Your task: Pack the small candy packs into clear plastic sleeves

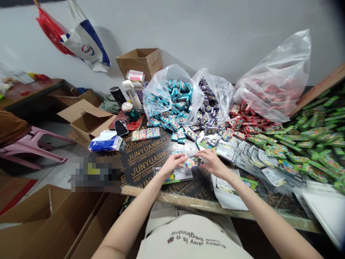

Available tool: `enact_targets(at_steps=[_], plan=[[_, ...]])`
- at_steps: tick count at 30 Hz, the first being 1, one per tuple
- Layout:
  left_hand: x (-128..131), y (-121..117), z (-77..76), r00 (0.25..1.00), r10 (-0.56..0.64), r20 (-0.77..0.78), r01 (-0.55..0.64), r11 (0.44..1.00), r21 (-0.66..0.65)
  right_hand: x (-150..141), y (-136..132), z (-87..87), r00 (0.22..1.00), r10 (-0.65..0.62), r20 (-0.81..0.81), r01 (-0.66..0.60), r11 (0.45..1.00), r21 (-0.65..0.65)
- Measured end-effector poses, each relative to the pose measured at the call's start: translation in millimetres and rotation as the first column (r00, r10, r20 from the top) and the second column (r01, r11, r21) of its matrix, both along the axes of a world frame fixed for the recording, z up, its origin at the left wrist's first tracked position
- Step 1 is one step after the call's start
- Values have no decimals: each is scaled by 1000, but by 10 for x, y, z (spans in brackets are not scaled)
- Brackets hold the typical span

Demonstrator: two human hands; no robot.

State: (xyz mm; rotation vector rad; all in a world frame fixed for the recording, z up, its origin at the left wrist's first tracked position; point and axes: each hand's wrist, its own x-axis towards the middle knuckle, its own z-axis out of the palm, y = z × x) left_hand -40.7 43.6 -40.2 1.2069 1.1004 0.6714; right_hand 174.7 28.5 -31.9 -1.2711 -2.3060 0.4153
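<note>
Just above the near edge of the table, both hands meet at a small printed box (192, 162) with purple and multicoloured faces. My left hand (172, 163) closes its fingers at the left end of the box. On its other end, my right hand (214, 163) grips with thumb and fingers. Beneath them lies a flat printed packet (183, 174), partly covered by the hands. Small blue boxes (178, 136) and purple boxes (192, 133) lie just beyond my hands. To the right are several clear printed pouches (228, 151) and a white sheet (225, 192).
Plastic bags spill blue boxes (180, 93), purple boxes (208, 95) and red boxes (248, 120). A heap of green boxes (318, 133) fills the right. Left are a row of boxes (146, 134), red scissors (132, 126), a phone (121, 127), tissues (105, 141) and an open carton (87, 120).
</note>
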Motion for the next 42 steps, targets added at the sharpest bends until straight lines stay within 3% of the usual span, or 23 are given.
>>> enact_targets(at_steps=[2, 3, 8, 13, 16, 18, 19, 21, 23, 25, 28, 33, 35, 37, 39, 42], plan=[[15, -55, 31, 984, -153, 94, 162, 982, -97, 15, -94, 162, 987, 157, -29, -158, 987, -29], [34, -85, 33, 979, -160, 123, 175, 978, -117, 18, -137, 213, 985, 165, -58, -167, 986, -26], [180, -202, -9, 975, 93, 200, -47, 973, -226, -43, -295, 200, 988, 24, -156, -26, 1000, -16], [260, -292, -55, 966, 107, 235, -41, 962, -269, -217, -401, 46, 976, -45, -211, 41, 999, -22], [186, -308, -93, 990, 29, 139, -14, 994, -110, -208, -417, -15, 954, -119, -274, 124, 992, 0], [67, -291, -126, 997, -21, -74, 32, 988, 151, -118, -402, -64, 954, -131, -270, 144, 989, 27], [-3, -278, -145, 976, -31, -214, 95, 951, 295, -59, -391, -97, 958, -131, -255, 146, 989, 40], [-129, -253, -183, 875, -30, -482, 295, 823, 485, 48, -368, -178, 970, -114, -216, 127, 991, 47], [-201, -244, -213, 752, -28, -658, 477, 712, 515, 105, -355, -258, 983, -70, -168, 77, 997, 33], [-210, -253, -222, 677, -24, -736, 567, 654, 501, 102, -359, -309, 991, -24, -129, 25, 1000, 2], [-170, -279, -189, 661, -23, -750, 601, 614, 512, 47, -382, -298, 989, 68, -129, -78, 995, -68], [-158, -275, -121, 718, -62, -693, 583, 598, 550, 43, -357, -211, 951, 185, -247, -226, 963, -148], [-169, -246, -122, 750, -53, -659, 544, 617, 569, 49, -340, -226, 956, 118, -268, -152, 982, -109], [-159, -210, -141, 788, -8, -615, 474, 646, 598, 17, -353, -258, 956, -65, -286, 60, 998, -27], [-118, -178, -162, 818, 33, -575, 410, 668, 621, -58, -404, -280, 931, -215, -294, 232, 972, 25], [-38, -160, -135, 829, 4, -559, 406, 683, 607, -160, -486, -272, 949, -190, -250, 197, 980, 3]])
